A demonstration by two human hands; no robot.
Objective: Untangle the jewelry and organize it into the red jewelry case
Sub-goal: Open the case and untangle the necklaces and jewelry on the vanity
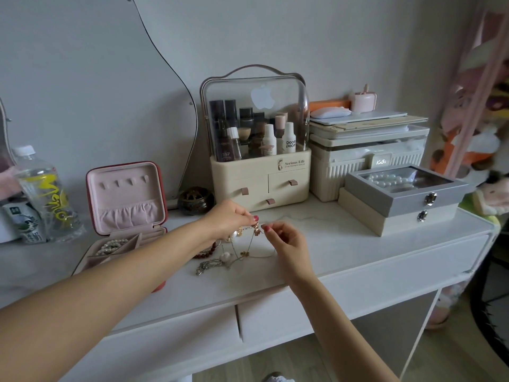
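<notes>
Both hands pinch a thin gold charm chain (pixel 252 235), left hand (pixel 230 219) and right hand (pixel 286 241), lifting it above the tangled jewelry pile (pixel 220 260) on the white table (pixel 344 244), right of the open red jewelry case (pixel 125 205).

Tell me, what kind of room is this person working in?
Most likely a bedroom dressing table at home. A wavy-edged mirror hangs on the wall, a clear-lidded cosmetics organizer holds bottles, and an open red jewelry case sits on the white vanity.
</notes>
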